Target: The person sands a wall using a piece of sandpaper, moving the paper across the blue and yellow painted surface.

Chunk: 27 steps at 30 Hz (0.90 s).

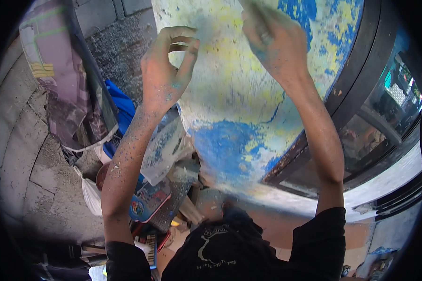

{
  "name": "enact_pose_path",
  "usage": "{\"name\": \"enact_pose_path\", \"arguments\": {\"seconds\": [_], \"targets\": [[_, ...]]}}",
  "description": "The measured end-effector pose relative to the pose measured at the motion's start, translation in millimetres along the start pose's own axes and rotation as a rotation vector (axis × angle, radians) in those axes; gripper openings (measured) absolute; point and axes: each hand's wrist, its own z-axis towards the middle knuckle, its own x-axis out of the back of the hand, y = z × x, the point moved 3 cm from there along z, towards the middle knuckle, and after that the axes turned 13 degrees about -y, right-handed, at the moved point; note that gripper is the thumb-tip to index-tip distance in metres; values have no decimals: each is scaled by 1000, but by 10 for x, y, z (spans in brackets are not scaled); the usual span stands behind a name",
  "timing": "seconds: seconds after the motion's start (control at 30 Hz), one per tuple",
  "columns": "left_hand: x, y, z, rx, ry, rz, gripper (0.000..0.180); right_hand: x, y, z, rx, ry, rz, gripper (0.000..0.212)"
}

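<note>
A wall (pixel 229 93) with patchy white, yellow and blue paint rises in front of me. My left hand (pixel 166 65) is raised near its left edge, fingers bent and thumb held apart, with nothing visible between them. Blue flecks of paint cling to that hand and forearm. Farther right, my right hand (pixel 279 44) is up against the upper part of the wall, its fingers curled closed. Motion smears its fingertips and whatever they grip, so I cannot make that out. A ring-like band shows on one finger.
A dark window frame (pixel 356 79) with glass borders the wall on the right. On the left, a purplish cloth or sheet (pixel 63 79) hangs by a grey block wall (pixel 14 122). Below it are clear plastic sheeting (pixel 166 147), a white bag (pixel 90 189) and piled household items.
</note>
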Motion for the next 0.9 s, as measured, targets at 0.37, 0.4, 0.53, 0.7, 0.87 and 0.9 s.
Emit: {"name": "enact_pose_path", "arguments": {"seconds": [0.37, 0.4, 0.53, 0.7, 0.87, 0.9], "targets": [[-901, 228, -946, 24, -354, -76, 59, -169, -348, -1777, -569, -250, 672, 23], [-1022, 309, -1059, 75, -449, -87, 69, -225, -388, -2009, -812, -306, 899, 30], [-1628, 449, -1854, 111, -774, -241, 89, -383, -597, -2805, -875, -399, 860, 50], [-1919, 703, -2404, 255, -833, -293, 86, -296, -894, -3631, -1189, -480, 993, 44], [-2375, 820, -2703, 401, -737, -277, 78, -285, -682, -3853, -975, -600, 721, 37], [-2475, 823, -2703, 462, -691, -308, 75, -294, -598, -3845, -979, -583, 710, 39]]}}
